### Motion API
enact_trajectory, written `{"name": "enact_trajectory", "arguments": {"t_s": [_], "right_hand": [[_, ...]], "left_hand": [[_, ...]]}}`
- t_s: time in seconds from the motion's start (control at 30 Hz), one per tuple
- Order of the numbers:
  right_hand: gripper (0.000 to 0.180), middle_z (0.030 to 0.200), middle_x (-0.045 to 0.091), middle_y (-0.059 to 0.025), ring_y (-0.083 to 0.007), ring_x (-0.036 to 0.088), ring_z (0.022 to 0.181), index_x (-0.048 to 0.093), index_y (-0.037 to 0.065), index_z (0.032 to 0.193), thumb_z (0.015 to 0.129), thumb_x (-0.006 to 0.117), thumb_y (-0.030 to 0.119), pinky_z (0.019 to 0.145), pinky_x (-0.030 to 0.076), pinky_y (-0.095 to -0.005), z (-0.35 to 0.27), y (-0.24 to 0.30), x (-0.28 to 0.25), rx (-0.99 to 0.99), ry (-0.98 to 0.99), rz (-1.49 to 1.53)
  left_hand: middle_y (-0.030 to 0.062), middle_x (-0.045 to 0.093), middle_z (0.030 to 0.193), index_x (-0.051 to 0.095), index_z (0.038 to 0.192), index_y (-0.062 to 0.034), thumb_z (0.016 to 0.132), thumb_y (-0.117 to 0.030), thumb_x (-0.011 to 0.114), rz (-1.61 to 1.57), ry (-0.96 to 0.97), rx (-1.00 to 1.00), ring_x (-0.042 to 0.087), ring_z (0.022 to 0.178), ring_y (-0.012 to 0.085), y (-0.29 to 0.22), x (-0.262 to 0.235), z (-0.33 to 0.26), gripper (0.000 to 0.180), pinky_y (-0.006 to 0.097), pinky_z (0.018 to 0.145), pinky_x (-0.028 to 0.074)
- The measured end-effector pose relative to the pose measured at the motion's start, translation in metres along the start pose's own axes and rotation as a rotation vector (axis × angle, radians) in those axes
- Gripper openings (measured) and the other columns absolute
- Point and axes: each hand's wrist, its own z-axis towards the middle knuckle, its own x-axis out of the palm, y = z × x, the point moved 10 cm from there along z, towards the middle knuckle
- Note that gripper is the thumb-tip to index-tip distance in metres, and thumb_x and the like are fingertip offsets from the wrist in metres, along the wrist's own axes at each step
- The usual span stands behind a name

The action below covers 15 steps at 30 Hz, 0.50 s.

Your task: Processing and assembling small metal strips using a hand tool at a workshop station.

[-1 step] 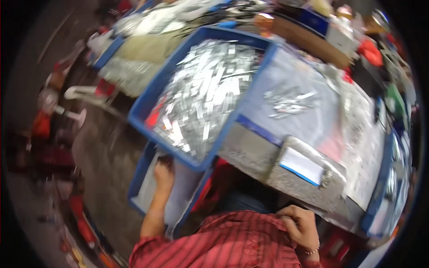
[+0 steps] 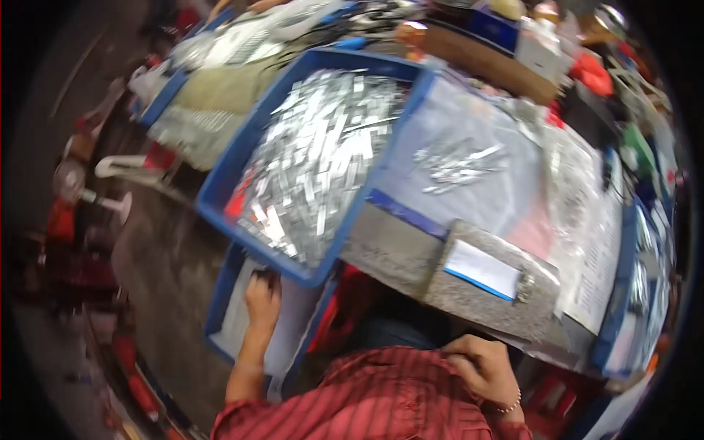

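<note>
My left hand [image 2: 262,299] reaches into a lower blue tray [image 2: 215,323], close under the near rim of a large blue bin. Its fingers are closed, with something small and dark at their tips; blur hides what it is. The large blue bin [image 2: 257,253] is filled with many thin, shiny silver metal strips [image 2: 315,154]. My right hand [image 2: 484,370] is curled near the front of my striped red shirt, in front of the bench edge. Whatever its fingers may hold is hidden.
A small pile of metal pieces [image 2: 458,165] lies on a plastic-covered bench [image 2: 506,194]. Nearer stands a speckled grey block [image 2: 477,301] with a white pad [image 2: 482,270] on it. Another blue bin [image 2: 612,341] stands far right. Clutter and boxes line the back.
The whole view has shifted a little, so the bin and bench sit slightly further left. Both hands keep nearly the same place and pose.
</note>
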Motion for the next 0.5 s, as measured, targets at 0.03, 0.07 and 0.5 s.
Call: {"name": "enact_trajectory", "arguments": {"t_s": [0.03, 0.07, 0.5], "right_hand": [[0.013, 0.084, 0.065, -0.0124, -0.0294, 0.065, 0.069, 0.065, 0.004, 0.097, 0.085, 0.066, 0.011, 0.06, 0.051, -0.0333, 0.003, 0.005, 0.002, -0.042, 0.036, 0.005], [0.016, 0.084, 0.065, -0.012, -0.0294, 0.065, 0.07, 0.065, 0.004, 0.099, 0.086, 0.066, 0.013, 0.06, 0.052, -0.0341, 0.002, 0.01, 0.004, -0.086, 0.076, 0.004], [0.015, 0.084, 0.067, -0.0121, -0.0277, 0.068, 0.076, 0.065, 0.002, 0.098, 0.085, 0.063, 0.009, 0.066, 0.053, -0.0306, -0.065, -0.017, -0.023, -0.028, -0.097, 0.056]], "left_hand": [[0.0177, 0.063, 0.085, 0.064, 0.087, -0.0011, 0.08, 0.002, 0.063, -0.095, 0.04, 0.072, 0.061, 0.073, 0.0363, -0.041, -0.016, -0.001, 0.008, 0.043, 0.063, 0.048], [0.0168, 0.063, 0.085, 0.064, 0.087, -0.0017, 0.079, 0.002, 0.065, -0.176, 0.121, 0.151, 0.062, 0.073, 0.0351, -0.086, -0.022, 0.001, 0.009, 0.042, 0.062, 0.049], [0.0151, 0.066, 0.088, 0.064, 0.086, -0.0027, 0.084, -0.006, 0.053, 0.248, 0.031, 0.35, 0.066, 0.083, 0.0306, -0.327, 0.144, 0.221, 0.011, 0.04, 0.071, 0.053]]}}
